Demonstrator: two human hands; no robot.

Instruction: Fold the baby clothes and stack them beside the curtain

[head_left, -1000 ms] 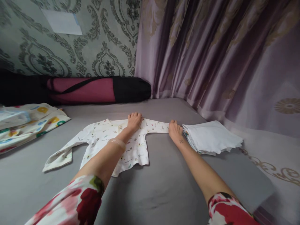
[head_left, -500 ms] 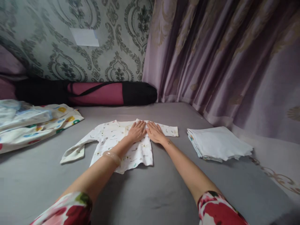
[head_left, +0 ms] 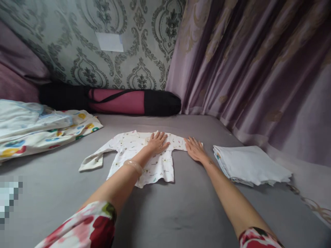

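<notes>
A small white baby shirt (head_left: pixel 129 146) with tiny coloured prints lies spread on the grey sheet. My left hand (head_left: pixel 157 142) rests flat near its right shoulder, fingers spread, and my left forearm crosses over the shirt's body. Further right, my right hand (head_left: pixel 195 149) lies flat on the end of the straightened right sleeve, hiding most of the cuff. The left sleeve (head_left: pixel 94 161) slants outward, with its cuff end bent back toward the body. Neither hand grips anything.
A folded stack of white cloth (head_left: pixel 250 163) lies to the right, beside the purple curtain (head_left: pixel 219 69). Patterned cloths (head_left: pixel 57 127) are heaped at the left. A long black and maroon bag (head_left: pixel 119 101) lies along the wall on the grey sheet (head_left: pixel 168 217).
My right hand has slid right along the sleeve, from the shoulder to the cuff. The left hand stays on the shirt. The whole view has shifted somewhat.
</notes>
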